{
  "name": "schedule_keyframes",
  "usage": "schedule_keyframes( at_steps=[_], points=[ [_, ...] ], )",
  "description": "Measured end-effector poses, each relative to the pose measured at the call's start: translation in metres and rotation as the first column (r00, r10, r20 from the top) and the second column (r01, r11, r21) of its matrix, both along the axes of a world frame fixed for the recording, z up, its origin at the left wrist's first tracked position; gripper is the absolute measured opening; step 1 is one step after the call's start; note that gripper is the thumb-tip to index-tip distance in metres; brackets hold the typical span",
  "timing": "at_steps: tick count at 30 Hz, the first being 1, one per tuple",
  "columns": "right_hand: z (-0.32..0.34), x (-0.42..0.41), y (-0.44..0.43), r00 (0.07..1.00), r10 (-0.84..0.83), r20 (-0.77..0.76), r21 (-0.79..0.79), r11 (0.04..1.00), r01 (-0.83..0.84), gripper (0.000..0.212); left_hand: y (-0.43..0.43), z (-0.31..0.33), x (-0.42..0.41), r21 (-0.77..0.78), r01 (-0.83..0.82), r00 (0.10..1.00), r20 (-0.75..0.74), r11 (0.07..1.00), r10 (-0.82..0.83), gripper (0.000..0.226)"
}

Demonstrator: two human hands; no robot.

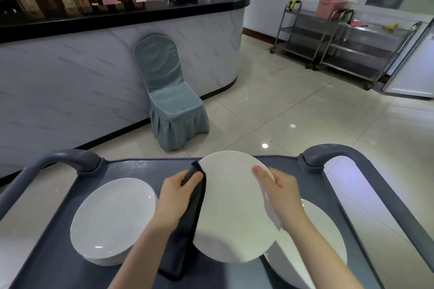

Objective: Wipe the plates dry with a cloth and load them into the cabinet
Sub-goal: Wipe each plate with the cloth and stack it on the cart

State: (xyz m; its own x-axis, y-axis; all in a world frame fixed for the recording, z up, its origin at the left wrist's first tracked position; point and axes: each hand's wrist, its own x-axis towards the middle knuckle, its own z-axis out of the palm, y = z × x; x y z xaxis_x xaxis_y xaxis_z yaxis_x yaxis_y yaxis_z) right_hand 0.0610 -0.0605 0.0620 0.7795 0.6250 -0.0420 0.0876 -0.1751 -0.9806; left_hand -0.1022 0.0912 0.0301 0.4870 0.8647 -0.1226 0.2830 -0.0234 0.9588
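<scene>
Over the grey cart [141,166], the left hand [175,199] is pinching a dark cloth [185,237] against the left rim of a plain, glossy white plate [232,209]. The right hand [281,197] is gripping its right rim. A plate stack [112,218] is lying left, and a covered chair [169,96] is standing farther off.

Plate stack [112,220] left – chair [169,96] behind cart [145,166]

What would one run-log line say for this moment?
step: wiping plate | left hand: grips cloth against plate | right hand: holds plate rim | cart: left stack, right stack
</scene>
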Motion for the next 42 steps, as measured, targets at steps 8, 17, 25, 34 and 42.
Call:
schedule_keyframes(
  at_steps=[8,17,25,34,42],
  points=[
    [-0.058,-0.069,0.018,0.760,-0.547,-0.352,0.042,0.801,0.597,0.026,-0.058,-0.027,0.017,-0.501,-0.432,0.833,0.096,0.750,0.545,0.017],
    [-0.028,-0.024,-0.036,0.526,0.274,0.805,-0.199,0.960,-0.195,0.069,0.006,0.002,-0.008,-0.430,-0.298,0.912,0.135,0.852,0.387,0.023],
    [-0.011,-0.022,-0.019,-0.151,0.415,0.897,-0.441,0.867,-0.232,0.056,0.023,0.023,-0.003,-0.382,-0.121,0.984,0.074,0.916,0.161,0.022],
    [0.011,-0.049,-0.009,0.683,0.442,0.581,-0.200,0.891,-0.407,0.036,-0.023,0.041,0.024,-0.328,0.129,0.945,0.325,0.936,-0.016,0.063],
    [0.028,-0.056,0.005,0.965,0.063,-0.254,0.226,0.974,-0.004,0.039,-0.071,0.035,0.033,0.588,0.313,0.936,-0.057,0.746,-0.348,0.056]
  ],
)
